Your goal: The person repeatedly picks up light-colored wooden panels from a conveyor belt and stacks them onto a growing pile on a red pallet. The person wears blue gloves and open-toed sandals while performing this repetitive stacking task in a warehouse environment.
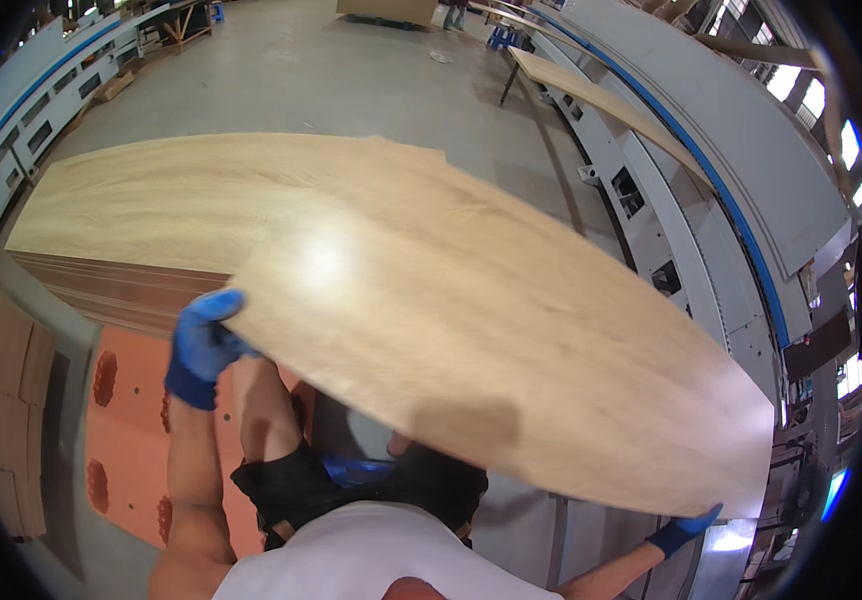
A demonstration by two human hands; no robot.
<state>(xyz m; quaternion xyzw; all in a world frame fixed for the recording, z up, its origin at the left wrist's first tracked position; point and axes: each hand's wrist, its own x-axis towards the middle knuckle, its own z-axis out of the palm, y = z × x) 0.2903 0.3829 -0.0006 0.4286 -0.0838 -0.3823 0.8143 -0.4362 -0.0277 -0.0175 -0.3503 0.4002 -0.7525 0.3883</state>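
A long light wood-grain board (511,330) slants across in front of me, its left end over a stack of like boards (151,190). My left hand (203,340), in a blue glove, grips the board's near left corner, with the thumb by the edge and part of the fingers hidden. At the far right end, my blue-gloved right hand (689,528) holds the near edge from below, most of its fingers out of sight under the board. The stacked boards show reddish-brown layered edges along their near side.
An orange pallet (136,430) with scalloped openings lies by my legs. More stacked panels (1,390) stand at the left edge. A long grey machine with a blue strip (671,150) runs along the right, carrying a narrow board (601,100). Another machine (41,110) is at far left.
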